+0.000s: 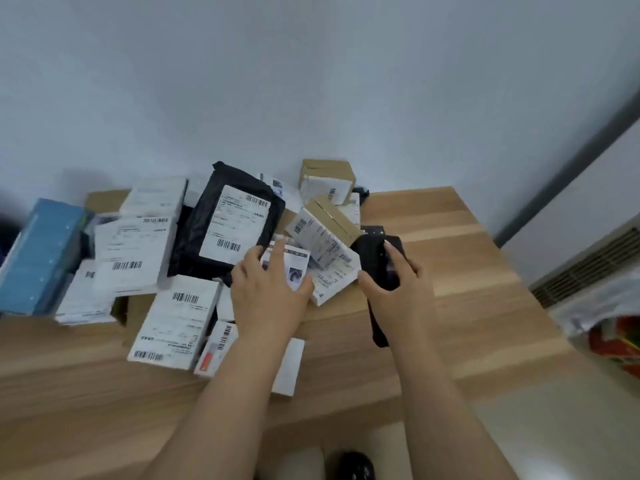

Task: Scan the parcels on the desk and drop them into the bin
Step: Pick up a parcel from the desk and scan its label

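While the left hand [268,289] lies with fingers spread on a small white labelled parcel [289,266] in the middle of the pile, the right hand [398,282] just beside it curls its grip round a black handheld scanner [381,261]. More white-labelled boxes and a black plastic mailer [225,230] crowd the light wooden desk [450,271], which stands against a pale wall [311,81].

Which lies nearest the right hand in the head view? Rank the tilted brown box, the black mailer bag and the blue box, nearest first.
From the right hand, which grips the scanner:
1. Tilted brown box, just left of it.
2. Black mailer bag, farther left, mid-pile.
3. Blue box, at the desk's far left edge.
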